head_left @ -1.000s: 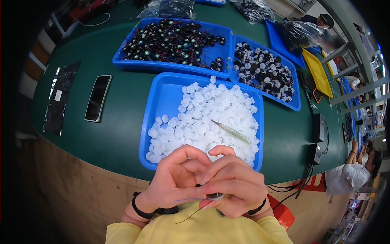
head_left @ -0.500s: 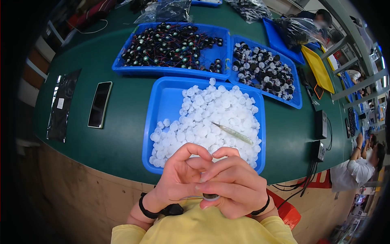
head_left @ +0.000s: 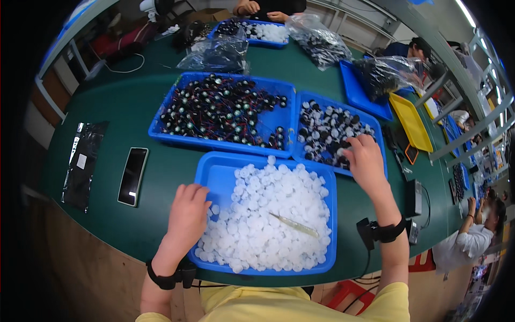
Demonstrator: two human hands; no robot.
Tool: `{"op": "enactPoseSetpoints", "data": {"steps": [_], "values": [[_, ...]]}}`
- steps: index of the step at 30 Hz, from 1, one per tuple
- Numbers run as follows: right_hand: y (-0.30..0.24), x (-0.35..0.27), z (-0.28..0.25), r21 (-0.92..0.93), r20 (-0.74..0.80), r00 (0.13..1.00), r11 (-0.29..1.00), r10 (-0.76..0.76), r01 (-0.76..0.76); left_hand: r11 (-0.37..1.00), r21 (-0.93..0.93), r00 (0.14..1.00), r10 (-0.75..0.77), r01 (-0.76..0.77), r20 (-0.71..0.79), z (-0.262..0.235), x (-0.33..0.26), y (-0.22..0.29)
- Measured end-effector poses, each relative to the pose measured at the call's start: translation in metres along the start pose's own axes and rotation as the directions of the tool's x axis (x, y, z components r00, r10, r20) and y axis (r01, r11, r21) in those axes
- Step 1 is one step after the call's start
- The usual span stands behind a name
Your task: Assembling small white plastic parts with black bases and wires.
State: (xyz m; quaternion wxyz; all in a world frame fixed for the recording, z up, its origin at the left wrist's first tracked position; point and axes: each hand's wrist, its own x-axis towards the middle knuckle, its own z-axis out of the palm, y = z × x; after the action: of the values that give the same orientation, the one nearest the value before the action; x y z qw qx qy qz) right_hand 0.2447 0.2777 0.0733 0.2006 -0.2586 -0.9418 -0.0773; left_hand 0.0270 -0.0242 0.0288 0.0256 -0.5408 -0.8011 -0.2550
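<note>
My right hand [head_left: 367, 161] is over the right blue tray [head_left: 382, 137], its thumb and fingertips parted above the small black-and-white round parts [head_left: 328, 131] there. No part shows clearly between them. My left hand [head_left: 186, 213] hovers by the left wall of the near blue tray [head_left: 210, 170], fingers loosely bent and slightly apart, with nothing visible in it. Many translucent white plastic caps [head_left: 268, 214] fill most of that tray. On top of them lies a pair of tweezers [head_left: 295, 224] with a pale wrapped grip.
A larger blue tray [head_left: 179, 80] behind holds black round components with thin wires. A phone [head_left: 133, 177] and a black plastic bag [head_left: 83, 166] lie at left. At right are a yellow tray [head_left: 412, 123] and a black box [head_left: 413, 197]. Another person's hands [head_left: 263, 12] are across the table.
My hands were together near my chest around a small dark round part; now they are apart. The right has reached forward to the right tray, the left to the near tray's left side.
</note>
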Motion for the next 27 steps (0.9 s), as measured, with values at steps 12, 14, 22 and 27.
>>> {"op": "enactPoseSetpoints", "data": {"steps": [12, 14, 22, 27], "values": [[-0.065, 0.121, 0.066, 0.070, 0.336, 0.829, 0.889, -0.447, 0.451, 0.983, -0.056, 0.869, 0.182, -0.176, 0.461, -0.011, 0.018, -0.010], [-0.079, 0.138, 0.086, -0.051, 0.468, 0.779, 0.867, -0.417, 0.495, 0.980, -0.062, 0.871, 0.195, -0.187, 0.451, -0.008, 0.013, -0.009], [-0.097, 0.151, 0.098, -0.069, 0.735, 0.638, 0.911, -0.228, 0.405, 0.979, -0.041, 0.892, 0.201, -0.202, 0.404, 0.000, 0.009, -0.010], [-0.091, 0.150, 0.103, 0.105, 0.710, 0.657, 0.961, -0.252, 0.255, 0.981, -0.177, 0.959, 0.125, -0.081, 0.254, 0.007, 0.006, -0.016]]}}
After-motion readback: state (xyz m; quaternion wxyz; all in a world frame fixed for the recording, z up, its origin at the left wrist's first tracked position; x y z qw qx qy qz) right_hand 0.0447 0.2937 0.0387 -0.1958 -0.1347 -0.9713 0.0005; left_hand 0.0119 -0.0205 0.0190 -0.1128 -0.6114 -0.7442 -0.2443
